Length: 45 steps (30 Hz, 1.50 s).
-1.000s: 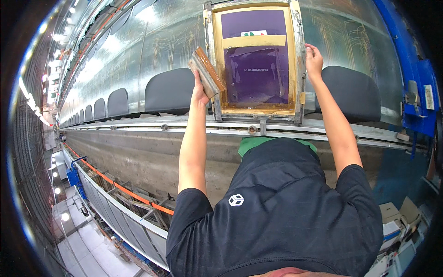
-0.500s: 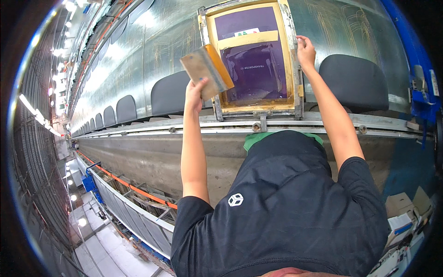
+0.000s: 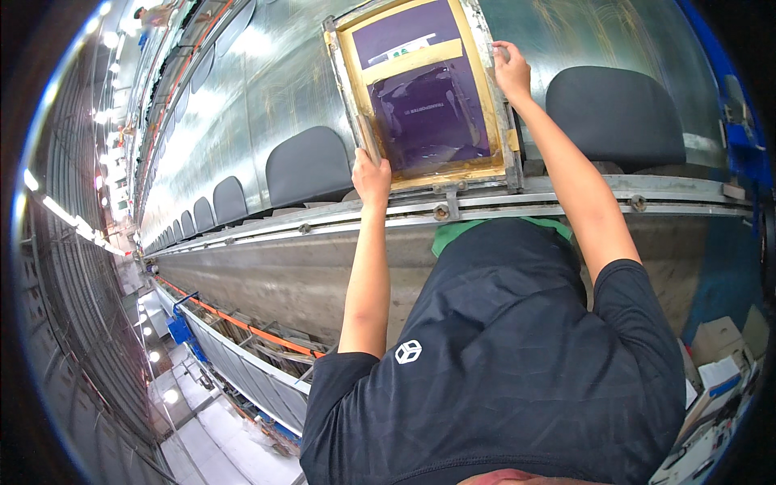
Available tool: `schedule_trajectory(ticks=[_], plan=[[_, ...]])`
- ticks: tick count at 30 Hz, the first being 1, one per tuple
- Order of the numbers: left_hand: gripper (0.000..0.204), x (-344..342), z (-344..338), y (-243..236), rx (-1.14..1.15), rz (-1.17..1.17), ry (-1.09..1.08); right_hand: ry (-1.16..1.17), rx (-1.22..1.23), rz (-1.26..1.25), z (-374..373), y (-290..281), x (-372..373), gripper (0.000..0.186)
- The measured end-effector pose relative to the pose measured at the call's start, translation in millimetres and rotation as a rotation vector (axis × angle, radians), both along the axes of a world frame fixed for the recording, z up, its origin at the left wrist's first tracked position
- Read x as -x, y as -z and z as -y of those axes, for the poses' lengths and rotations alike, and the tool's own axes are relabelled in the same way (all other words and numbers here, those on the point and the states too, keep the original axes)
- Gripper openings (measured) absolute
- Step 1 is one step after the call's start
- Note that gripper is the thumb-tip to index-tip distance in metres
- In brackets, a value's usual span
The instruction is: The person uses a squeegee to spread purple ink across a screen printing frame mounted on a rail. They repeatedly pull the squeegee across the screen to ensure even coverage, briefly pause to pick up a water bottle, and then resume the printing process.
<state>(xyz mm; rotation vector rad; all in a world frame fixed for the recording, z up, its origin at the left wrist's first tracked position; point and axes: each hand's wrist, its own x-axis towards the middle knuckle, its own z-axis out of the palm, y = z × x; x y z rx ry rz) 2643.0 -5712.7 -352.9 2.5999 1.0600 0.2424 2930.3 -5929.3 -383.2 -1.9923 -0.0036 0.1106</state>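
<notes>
Super long shiny table (image 3: pixel 283 89) is stretching away to the left, dark rounded pieces (image 3: pixel 309 166) sitting along its near edge, and a frame (image 3: pixel 453 171) with a purple panel (image 3: pixel 432 113) is lying between two of them. The left hand (image 3: pixel 372 176) is gripping a squeegee (image 3: pixel 369 137), fingers wrapped round it, over the frame's left side. The right hand (image 3: pixel 512 74) is resting curled fingers at the right edge, can't tell if they're actually pinching it.

Head-worn fisheye — facing downward
It looks from above, over the dark shirt (image 3: pixel 501 347), toward the framed screen (image 3: pixel 428 97) — fairly near.
</notes>
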Motion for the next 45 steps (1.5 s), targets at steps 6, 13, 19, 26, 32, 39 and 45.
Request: schedule_trajectory(ticks=[6, 13, 19, 26, 32, 39, 45], plan=[[0.037, -19, 22, 2, 0.081, -0.012, -0.01, 0.023, -0.031, 0.05, -8, 9, -1, 0.022], [0.033, -13, 0, -15, 0.06, 0.021, -0.082, 0.036, -0.071, 0.074, -12, 15, 5, 0.022], [0.031, -9, 5, -3, -0.029, -0.087, -0.091, 0.018, -0.079, -0.072, -11, 2, 9, 0.023], [0.046, -35, -5, 11, -0.061, -0.131, -0.085, 0.034, -0.054, -0.077, -14, 6, 11, 0.024], [0.043, -71, -40, 13, -0.006, -0.149, -0.09, 0.058, -0.048, 0.013, -17, 13, 9, 0.024], [0.051, -102, -56, 3, 0.088, -0.243, -0.004, 0.059, -0.082, -0.03, -18, 18, 13, 0.025], [0.065, -125, -37, -17, 0.119, -0.299, 0.226, 0.064, -0.066, -0.019, -19, 20, 13, 0.025]])
